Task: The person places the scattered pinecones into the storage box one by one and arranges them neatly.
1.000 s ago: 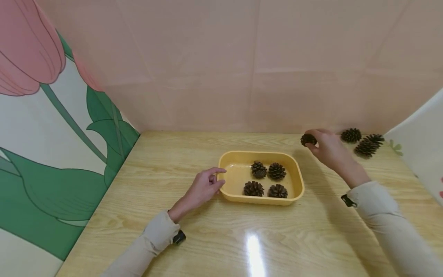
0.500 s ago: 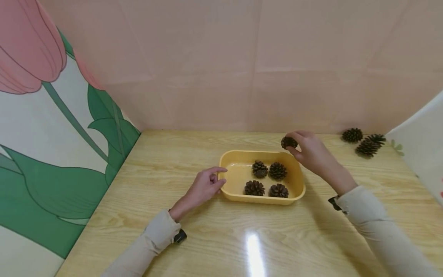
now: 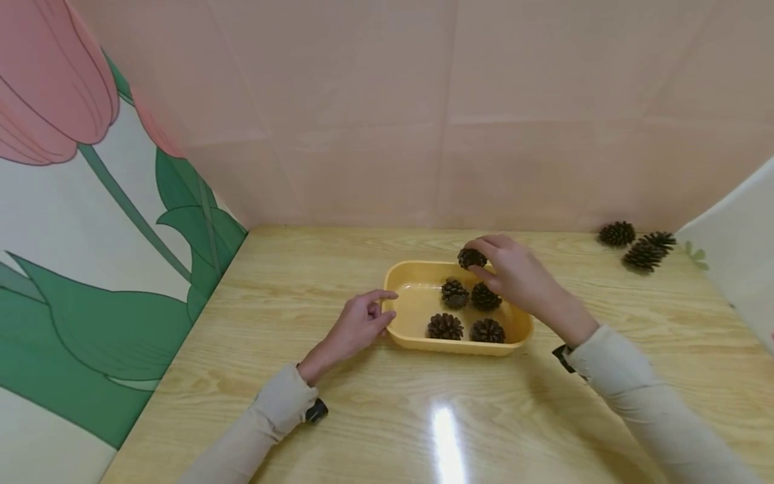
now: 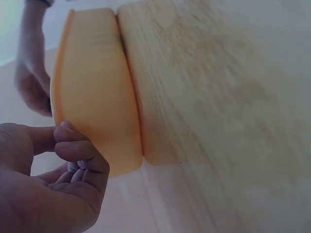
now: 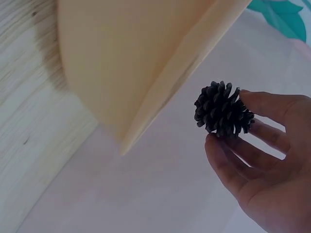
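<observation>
Right hand pinches a cone in its fingertips, above the tray's far rim. Left hand rests at the tray's left wall, fingers loosely curled, thumb touching the rim, not clamping. Four cones lie in the tray; three more sit far right on the table.

Risk, as I judge it: the pinch is light, so the cone could slip, hit the rim and roll out; the tray could also slide.

Right wrist view shows the fingers clearly on the cone; head view hides that. Left wrist view shows the thumb contact.

8 pine cones, 1 tray, 2 hands.
</observation>
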Demonstrator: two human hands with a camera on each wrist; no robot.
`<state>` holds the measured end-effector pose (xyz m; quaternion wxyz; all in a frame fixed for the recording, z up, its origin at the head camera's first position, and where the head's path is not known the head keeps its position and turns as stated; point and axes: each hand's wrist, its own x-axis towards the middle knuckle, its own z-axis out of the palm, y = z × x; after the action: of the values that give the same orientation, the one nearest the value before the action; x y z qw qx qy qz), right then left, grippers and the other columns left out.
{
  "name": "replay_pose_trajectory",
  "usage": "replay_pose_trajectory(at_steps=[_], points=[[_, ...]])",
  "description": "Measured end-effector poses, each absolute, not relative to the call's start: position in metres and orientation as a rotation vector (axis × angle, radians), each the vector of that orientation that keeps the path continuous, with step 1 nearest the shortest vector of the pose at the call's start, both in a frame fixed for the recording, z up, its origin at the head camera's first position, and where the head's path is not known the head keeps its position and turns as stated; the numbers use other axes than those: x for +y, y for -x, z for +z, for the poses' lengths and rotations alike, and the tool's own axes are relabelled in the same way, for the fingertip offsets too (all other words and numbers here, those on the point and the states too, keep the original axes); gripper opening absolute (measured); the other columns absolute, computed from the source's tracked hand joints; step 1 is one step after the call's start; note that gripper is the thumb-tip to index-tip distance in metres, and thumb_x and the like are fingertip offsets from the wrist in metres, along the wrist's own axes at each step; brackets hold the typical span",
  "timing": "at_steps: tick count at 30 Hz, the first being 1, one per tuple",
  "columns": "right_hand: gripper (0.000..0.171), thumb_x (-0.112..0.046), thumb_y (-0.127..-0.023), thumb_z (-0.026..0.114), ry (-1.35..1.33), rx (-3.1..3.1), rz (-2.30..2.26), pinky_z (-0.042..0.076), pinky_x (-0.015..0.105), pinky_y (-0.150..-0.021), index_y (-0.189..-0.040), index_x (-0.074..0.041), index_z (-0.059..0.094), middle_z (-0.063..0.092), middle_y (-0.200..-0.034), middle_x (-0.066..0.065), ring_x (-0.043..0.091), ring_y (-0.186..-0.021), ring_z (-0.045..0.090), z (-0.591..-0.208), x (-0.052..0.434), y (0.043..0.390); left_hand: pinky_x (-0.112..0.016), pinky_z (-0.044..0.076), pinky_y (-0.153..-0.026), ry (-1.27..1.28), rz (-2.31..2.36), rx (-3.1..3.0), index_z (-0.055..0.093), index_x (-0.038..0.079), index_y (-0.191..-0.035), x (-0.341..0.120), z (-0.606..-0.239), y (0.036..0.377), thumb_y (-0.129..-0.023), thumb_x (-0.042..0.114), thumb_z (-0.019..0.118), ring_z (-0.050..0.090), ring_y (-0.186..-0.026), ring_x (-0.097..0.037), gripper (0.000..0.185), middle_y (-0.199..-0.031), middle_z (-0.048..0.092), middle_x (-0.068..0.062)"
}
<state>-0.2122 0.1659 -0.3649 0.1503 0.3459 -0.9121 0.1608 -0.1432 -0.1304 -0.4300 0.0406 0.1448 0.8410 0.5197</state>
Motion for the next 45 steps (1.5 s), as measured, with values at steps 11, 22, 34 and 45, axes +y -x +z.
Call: replay_pose_trajectory(at_steps=[11,22,34,45], points=[[0.036,-0.012,-0.089,0.076,-1.101,-2.586,0.448,0.053,0.051,-0.090,-0.122,0.000,0.065,0.065,-0.120,0.021,0.038,-0.112,0.060,-0.364,0.141,0.203,-0.019,0.035,-0.043,-0.456,1.603,2.570,0.059,-0.003,-0.132,-0.131,-0.431,0.144,-0.097,0.005,0.063,0.061,-0.061,-0.044,0.036,-0.067,0.060,-0.023],[0.033,-0.008,-0.089,0.076,-1.163,-2.615,0.482,0.056,0.044,-0.083,-0.120,-0.003,0.066,0.065,-0.117,0.017,0.034,-0.110,0.061,-0.371,0.122,0.199,-0.019,0.035,-0.042,-0.457,1.606,2.568,0.059,-0.002,-0.132,-0.130,-0.432,0.144,-0.097,0.005,0.063,0.061,-0.060,-0.043,0.036,-0.066,0.060,-0.022],[0.036,-0.010,-0.091,0.073,-1.209,-2.722,0.525,0.057,0.038,-0.080,-0.125,-0.005,0.064,0.064,-0.118,0.014,0.028,-0.106,0.063,-0.388,0.108,0.199,-0.020,0.036,-0.043,-0.450,1.582,2.585,0.060,-0.002,-0.132,-0.130,-0.432,0.144,-0.097,0.006,0.063,0.061,-0.060,-0.042,0.036,-0.065,0.060,-0.017],[0.034,-0.008,-0.090,0.074,-1.272,-2.696,0.557,0.056,0.027,-0.069,-0.122,-0.005,0.065,0.066,-0.114,0.009,0.016,-0.089,0.065,-0.401,0.103,0.202,-0.020,0.036,-0.043,-0.451,1.601,2.569,0.059,-0.002,-0.132,-0.130,-0.433,0.145,-0.097,0.006,0.063,0.061,-0.061,-0.043,0.036,-0.065,0.060,-0.017]])
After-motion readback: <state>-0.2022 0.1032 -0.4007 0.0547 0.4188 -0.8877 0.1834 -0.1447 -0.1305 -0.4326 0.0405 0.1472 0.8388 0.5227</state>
